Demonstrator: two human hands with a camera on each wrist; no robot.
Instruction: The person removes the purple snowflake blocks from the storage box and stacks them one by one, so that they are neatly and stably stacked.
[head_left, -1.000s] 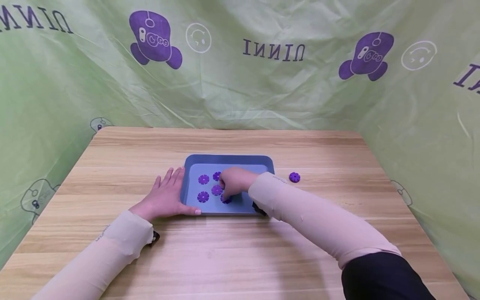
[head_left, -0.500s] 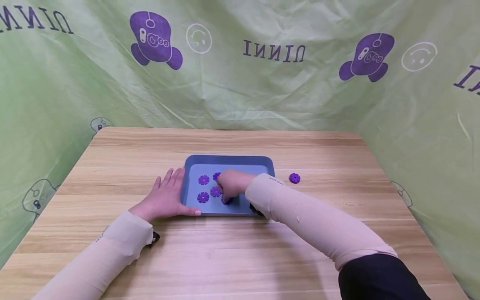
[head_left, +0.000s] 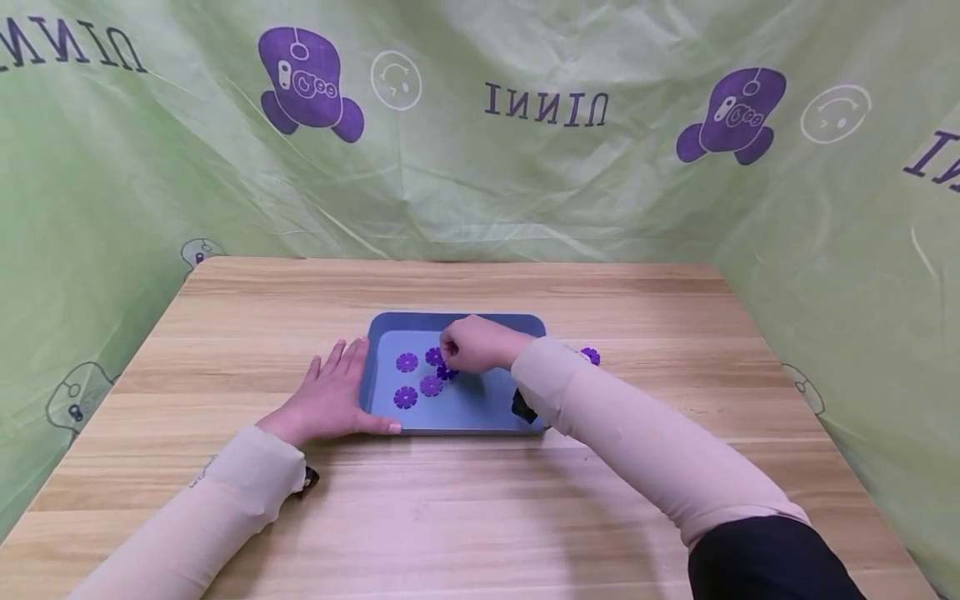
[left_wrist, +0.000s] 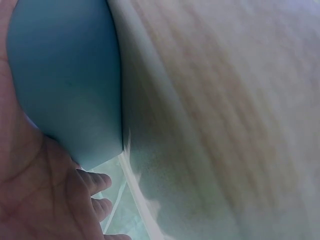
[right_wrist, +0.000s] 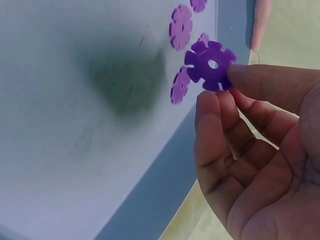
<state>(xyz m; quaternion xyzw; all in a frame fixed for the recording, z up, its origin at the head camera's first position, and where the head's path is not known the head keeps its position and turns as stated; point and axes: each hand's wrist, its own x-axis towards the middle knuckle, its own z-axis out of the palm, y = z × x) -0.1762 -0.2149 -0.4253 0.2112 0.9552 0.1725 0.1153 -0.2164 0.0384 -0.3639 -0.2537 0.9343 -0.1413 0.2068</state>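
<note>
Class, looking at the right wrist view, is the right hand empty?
No, the right hand pinches a purple notched disc by its edge.

Purple disc (notched, holed) pinched over blue tray.

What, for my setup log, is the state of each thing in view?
Blue tray: upright, holding discs
Four purple discs: lying in the tray
Held disc: pinched, above the tray floor
Purple piece right of tray: partly hidden by sleeve
Left hand: fingers spread, touching tray
Right hand: pinching the held disc
</note>
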